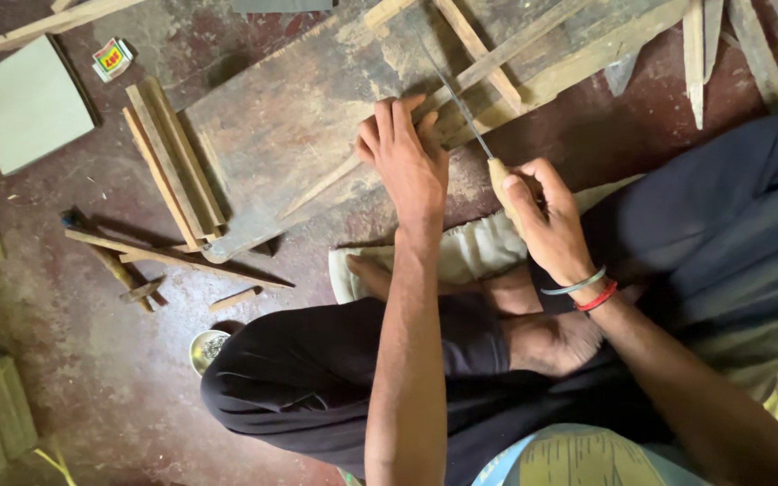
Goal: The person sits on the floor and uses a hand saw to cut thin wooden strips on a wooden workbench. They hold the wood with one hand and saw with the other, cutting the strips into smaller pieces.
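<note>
My left hand (407,162) presses flat, fingers spread, on a thin wood strip (330,183) lying on the worn board (272,126); right hand (547,216) fist-gripped round the wooden-handled blade (465,121), tip over the strip.

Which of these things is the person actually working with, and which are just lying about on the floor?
In use:
left hand pressing a thin wood strip on the plank
right hand gripping a wooden-handled blade

Lying about:
bundle of sticks
grey tile
small box
metal bowl
</note>
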